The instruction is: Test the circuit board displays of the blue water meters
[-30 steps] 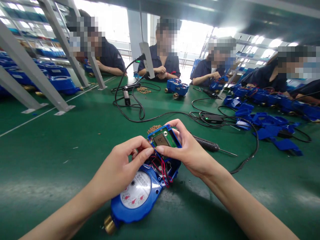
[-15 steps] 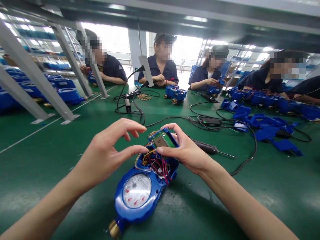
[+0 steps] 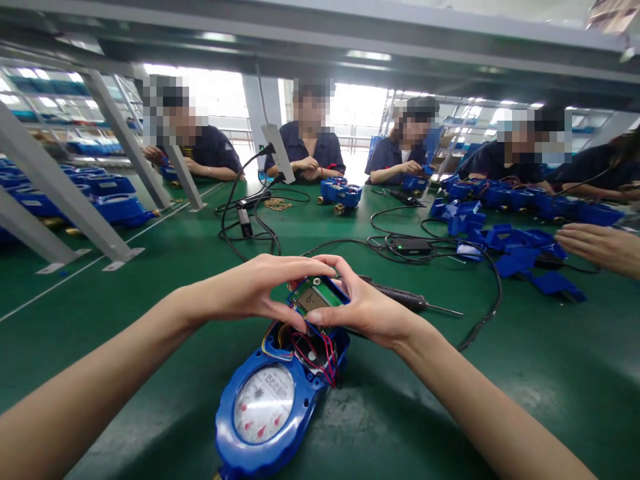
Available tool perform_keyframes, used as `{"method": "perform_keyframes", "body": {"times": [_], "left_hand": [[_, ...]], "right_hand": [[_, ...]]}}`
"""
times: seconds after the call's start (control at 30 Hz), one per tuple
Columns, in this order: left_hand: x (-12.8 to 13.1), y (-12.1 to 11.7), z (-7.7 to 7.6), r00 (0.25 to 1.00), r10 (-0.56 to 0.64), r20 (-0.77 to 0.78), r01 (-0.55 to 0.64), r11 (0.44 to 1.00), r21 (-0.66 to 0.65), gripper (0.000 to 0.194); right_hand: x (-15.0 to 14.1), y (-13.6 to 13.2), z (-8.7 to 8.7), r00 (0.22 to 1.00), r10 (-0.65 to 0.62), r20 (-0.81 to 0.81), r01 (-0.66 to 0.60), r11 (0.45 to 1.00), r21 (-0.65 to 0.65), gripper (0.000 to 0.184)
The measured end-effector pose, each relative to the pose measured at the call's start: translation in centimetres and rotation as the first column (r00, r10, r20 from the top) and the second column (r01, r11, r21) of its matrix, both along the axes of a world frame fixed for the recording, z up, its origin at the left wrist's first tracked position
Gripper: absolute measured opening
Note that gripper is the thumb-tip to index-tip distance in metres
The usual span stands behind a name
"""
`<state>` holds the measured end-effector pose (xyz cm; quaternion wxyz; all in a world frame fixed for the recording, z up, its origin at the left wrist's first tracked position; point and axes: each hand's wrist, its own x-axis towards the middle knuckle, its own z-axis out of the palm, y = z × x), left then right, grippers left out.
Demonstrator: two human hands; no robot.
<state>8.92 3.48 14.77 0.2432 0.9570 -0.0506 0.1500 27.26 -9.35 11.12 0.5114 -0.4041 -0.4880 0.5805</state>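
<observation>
Left hand (image 3: 250, 293) and right hand (image 3: 367, 310) pinch the display board (image 3: 316, 298) above the blue water meter (image 3: 273, 400), its wires exposed.

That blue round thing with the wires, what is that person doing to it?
It is a blue water meter lying on the green table. The person's left hand and right hand both pinch a small green circuit board with a screen above the meter's open end, where red and yellow wires spill out. A screwdriver lies just beyond. Across the table, other people sit with more blue parts.
</observation>
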Motion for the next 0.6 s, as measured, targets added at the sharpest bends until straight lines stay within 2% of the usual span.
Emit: {"method": "perform_keyframes", "body": {"times": [0.17,0.27,0.33,0.43,0.5,0.6], "left_hand": [[-0.3,-0.9,-0.9,0.993,0.118,0.018,-0.117,0.993,-0.027,0.063],[-0.7,-1.2,-2.5,0.972,0.209,0.108,-0.204,0.977,-0.056,0.064],[-1.0,-1.4,-3.6,0.937,0.301,0.178,-0.284,0.952,-0.112,0.063],[-1.4,-2.1,-4.9,0.892,0.402,0.207,-0.364,0.91,-0.199,0.059],[-1.4,-2.6,-5.4,0.877,0.43,0.213,-0.379,0.894,-0.24,0.059],[-1.0,-3.2,-5.9,0.859,0.461,0.22,-0.386,0.868,-0.314,0.06]], "right_hand": [[-0.1,-0.3,0.3,1.0,0.019,0.02,-0.018,0.999,-0.047,0.092],[-0.2,-0.5,0.8,0.995,0.017,0.095,-0.014,0.999,-0.034,0.099],[0.0,-0.7,1.3,0.98,-0.01,0.201,0.01,1.0,0.0,0.1],[0.8,-1.6,1.8,0.924,-0.154,0.35,0.141,0.988,0.061,0.094],[1.1,-2.8,1.7,0.884,-0.282,0.373,0.269,0.959,0.087,0.087],[0.3,-5.5,0.4,0.852,-0.402,0.335,0.428,0.904,-0.005,0.087]]}}
